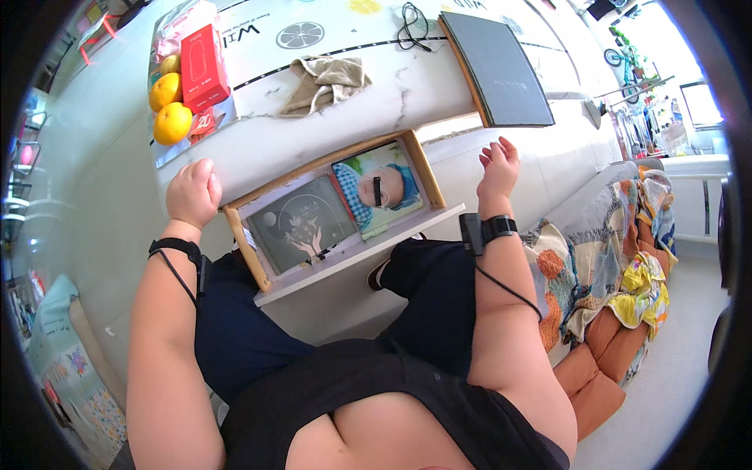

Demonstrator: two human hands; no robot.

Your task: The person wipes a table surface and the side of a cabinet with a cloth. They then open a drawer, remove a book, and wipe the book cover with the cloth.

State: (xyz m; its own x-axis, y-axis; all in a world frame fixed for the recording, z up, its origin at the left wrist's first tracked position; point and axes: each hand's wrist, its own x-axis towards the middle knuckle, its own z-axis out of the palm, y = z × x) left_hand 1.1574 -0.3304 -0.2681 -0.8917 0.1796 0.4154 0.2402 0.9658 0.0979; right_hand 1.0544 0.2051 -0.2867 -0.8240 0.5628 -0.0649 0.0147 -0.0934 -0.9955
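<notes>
My left hand [194,192] is closed into a fist by the table's front edge, left of a pulled-out wooden drawer [248,252]. Nothing shows in that fist. To the drawer's right, my right hand [499,167] hangs in the air with loosely bent fingers and holds nothing. Inside the drawer, a grey album [282,205] with drawn hands on its cover lies beside a photo book [402,161] picturing a person in a blue hat. A large dark grey album [499,70] rests on the tabletop beyond my right hand, sticking out past the front edge.
The marble-patterned table [388,88] holds a crumpled beige cloth [329,82], a black cable [414,29], a red box [202,67] and several oranges [172,123]. At right stands a sofa with patchwork covers [558,270] and brown cushions [593,376]. My legs flank the drawer.
</notes>
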